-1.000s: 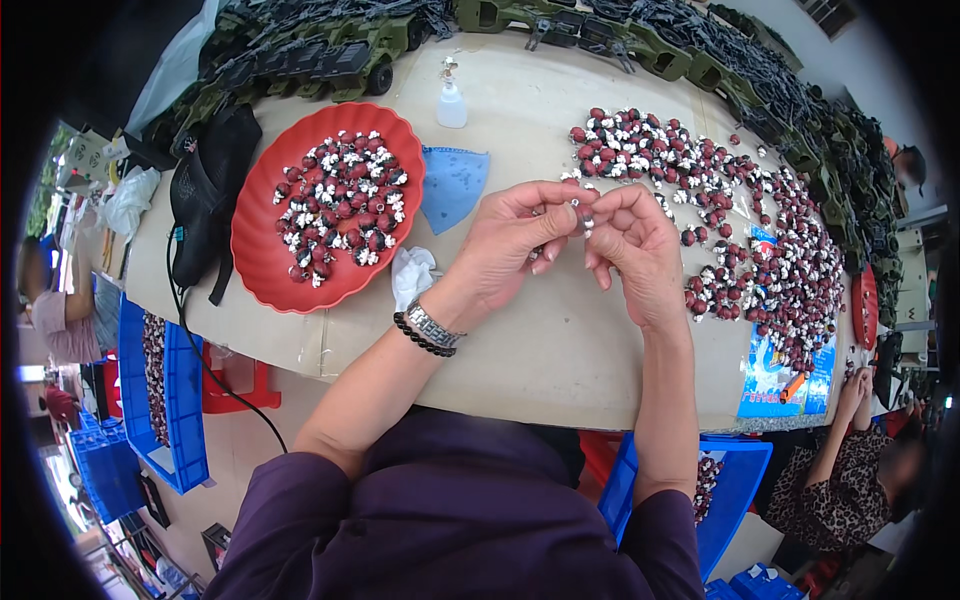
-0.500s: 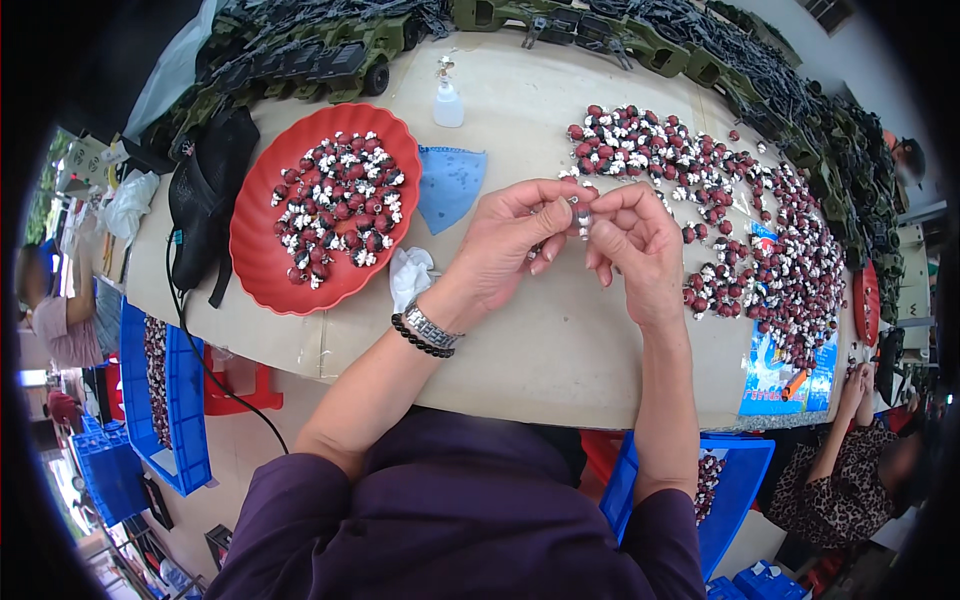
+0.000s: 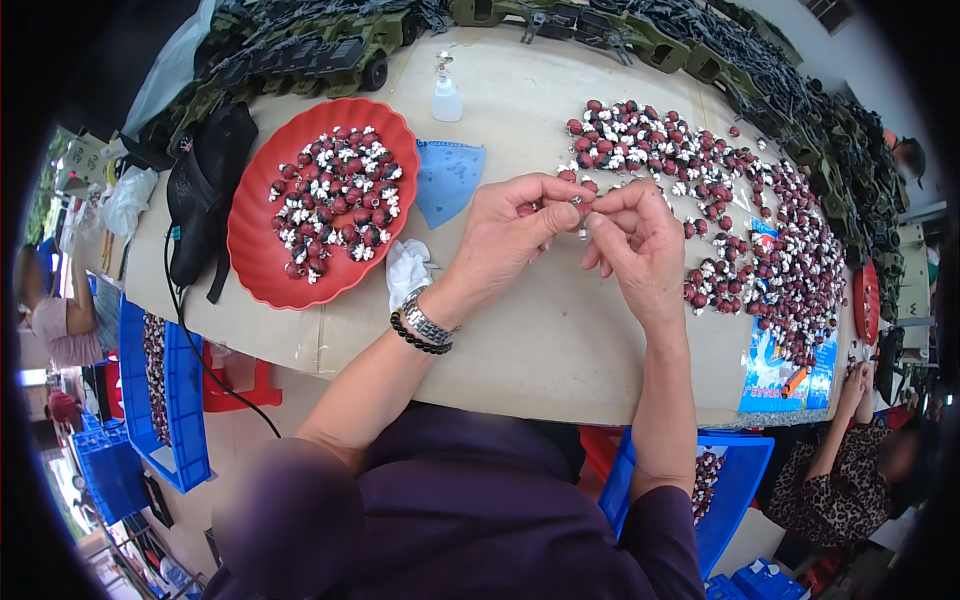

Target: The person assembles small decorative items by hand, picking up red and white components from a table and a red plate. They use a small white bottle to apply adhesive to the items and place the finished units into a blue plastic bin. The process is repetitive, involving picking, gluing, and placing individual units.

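Note:
Over the table's middle my two hands meet, fingertips almost touching. In my left hand (image 3: pixel 512 232), thumb and fingers pinch a small toy piece (image 3: pixel 581 216); only bits of its grey and white parts show. A hint of dark red appears under the left forefinger. My right hand (image 3: pixel 640 250) is closed on the same piece from the other side, with thumb and forefinger. To the left lies a red scalloped plate (image 3: pixel 250 230) heaped with small maroon, black and white pieces (image 3: pixel 345 195). Many similar pieces (image 3: pixel 800 240) spread across the table's right side.
A blue cloth (image 3: pixel 450 180), crumpled white tissue (image 3: pixel 408 270) and white bottle (image 3: pixel 447 103) lie between plate and hands. Green toy vehicles (image 3: pixel 340 60) line the far edge. Blue crates (image 3: pixel 190 400) stand beside the table. At right, another person's hands (image 3: pixel 858 385) are near the table edge.
The hands stay nearly in place, still pinching the small piece; their fingers have shifted slightly. The view has shifted a little, so the plate and table appear slightly higher.

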The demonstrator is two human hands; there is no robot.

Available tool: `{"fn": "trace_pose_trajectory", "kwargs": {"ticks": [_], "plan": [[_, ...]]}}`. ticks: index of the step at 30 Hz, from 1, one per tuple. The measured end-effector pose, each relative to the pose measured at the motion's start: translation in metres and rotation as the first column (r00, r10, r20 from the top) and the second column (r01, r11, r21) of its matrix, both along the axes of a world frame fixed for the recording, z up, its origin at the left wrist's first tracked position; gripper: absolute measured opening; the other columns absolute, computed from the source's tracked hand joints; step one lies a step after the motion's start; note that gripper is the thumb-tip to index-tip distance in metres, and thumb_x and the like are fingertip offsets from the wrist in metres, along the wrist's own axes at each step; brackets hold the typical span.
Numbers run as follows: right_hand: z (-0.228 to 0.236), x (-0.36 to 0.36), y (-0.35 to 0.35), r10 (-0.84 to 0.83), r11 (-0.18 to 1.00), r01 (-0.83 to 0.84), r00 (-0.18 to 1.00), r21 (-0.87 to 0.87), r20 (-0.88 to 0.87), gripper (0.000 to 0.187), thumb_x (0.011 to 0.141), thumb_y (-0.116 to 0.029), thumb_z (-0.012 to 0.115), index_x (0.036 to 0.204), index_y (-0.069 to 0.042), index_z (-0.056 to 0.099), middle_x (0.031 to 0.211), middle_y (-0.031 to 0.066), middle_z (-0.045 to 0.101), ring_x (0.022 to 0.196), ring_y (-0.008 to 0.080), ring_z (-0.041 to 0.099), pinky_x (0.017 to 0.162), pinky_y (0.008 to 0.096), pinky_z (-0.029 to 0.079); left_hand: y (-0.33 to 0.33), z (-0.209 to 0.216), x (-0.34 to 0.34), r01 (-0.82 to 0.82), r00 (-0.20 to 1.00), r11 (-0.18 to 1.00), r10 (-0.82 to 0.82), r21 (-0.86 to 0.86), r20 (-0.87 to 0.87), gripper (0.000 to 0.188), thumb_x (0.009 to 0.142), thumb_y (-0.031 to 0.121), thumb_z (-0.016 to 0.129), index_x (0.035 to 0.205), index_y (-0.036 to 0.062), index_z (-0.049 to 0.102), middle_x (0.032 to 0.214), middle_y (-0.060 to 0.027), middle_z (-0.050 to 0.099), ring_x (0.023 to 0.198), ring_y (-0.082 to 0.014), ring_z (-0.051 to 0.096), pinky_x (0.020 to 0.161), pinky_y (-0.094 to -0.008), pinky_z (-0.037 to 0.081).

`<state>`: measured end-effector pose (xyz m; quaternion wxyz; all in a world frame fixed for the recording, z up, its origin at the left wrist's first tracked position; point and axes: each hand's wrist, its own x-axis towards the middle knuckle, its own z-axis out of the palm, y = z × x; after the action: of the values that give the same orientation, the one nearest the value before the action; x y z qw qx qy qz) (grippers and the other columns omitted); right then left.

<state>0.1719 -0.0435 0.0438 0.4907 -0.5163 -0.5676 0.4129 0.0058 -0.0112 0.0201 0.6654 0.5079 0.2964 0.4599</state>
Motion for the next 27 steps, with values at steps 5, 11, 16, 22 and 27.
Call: {"fn": "trace_pose_trajectory", "kwargs": {"ticks": [5,11,16,22,27], "plan": [[0.004,0.002,0.000,0.017,1.000,-0.018,0.997,0.010,0.077,0.010,0.085,-0.002,0.061,0.088,-0.001,0.052,0.069,0.0072,0.067,0.056,0.0085,0.061,0.049,0.0228,0.047,0.000,-0.002,0.000,-0.011,0.999,0.999,0.013,0.039,-0.039,0.024,0.087,0.019,0.069,0.104,0.0014,0.068,0.085,0.0008,0.066,0.068,-0.0010,0.051,0.054,-0.0176,0.037],[0.003,0.000,-0.001,0.026,0.999,-0.029,0.997,0.038,0.066,0.008,0.087,-0.001,0.059,0.086,0.000,0.051,0.069,0.0083,0.067,0.058,0.0101,0.063,0.051,0.0240,0.048,0.002,-0.004,0.000,-0.008,0.999,0.999,0.009,0.034,-0.042,0.024,0.087,0.020,0.069,0.102,0.0013,0.068,0.085,0.0005,0.066,0.069,-0.0014,0.052,0.054,-0.0178,0.037],[-0.002,-0.001,0.000,0.027,0.999,-0.029,0.999,0.043,0.044,0.008,0.088,-0.002,0.058,0.086,0.001,0.051,0.072,0.0091,0.068,0.061,0.0122,0.065,0.054,0.0261,0.050,0.001,-0.004,0.001,0.010,1.000,0.999,-0.010,-0.031,-0.016,0.023,0.088,0.018,0.068,0.103,0.0005,0.066,0.083,0.0007,0.064,0.066,-0.0012,0.050,0.052,-0.0167,0.036],[-0.004,0.001,0.001,0.032,0.998,-0.035,0.997,0.046,0.071,0.009,0.087,-0.002,0.059,0.085,0.001,0.051,0.074,0.0090,0.068,0.064,0.0136,0.066,0.056,0.0272,0.051,0.001,-0.007,0.003,0.018,1.000,0.996,-0.016,-0.091,0.021,0.024,0.087,0.021,0.070,0.103,0.0033,0.067,0.080,0.0037,0.061,0.059,-0.0007,0.046,0.048,-0.0167,0.036],[-0.003,0.001,0.000,0.033,0.998,-0.037,0.995,0.042,0.092,0.008,0.088,-0.002,0.057,0.085,0.001,0.051,0.074,0.0087,0.066,0.063,0.0138,0.066,0.055,0.0263,0.051,0.001,-0.006,0.003,0.052,0.998,0.985,-0.049,-0.162,0.027,0.026,0.088,0.021,0.068,0.105,0.0012,0.065,0.081,0.0016,0.062,0.060,-0.0018,0.047,0.049,-0.0166,0.035]]}}
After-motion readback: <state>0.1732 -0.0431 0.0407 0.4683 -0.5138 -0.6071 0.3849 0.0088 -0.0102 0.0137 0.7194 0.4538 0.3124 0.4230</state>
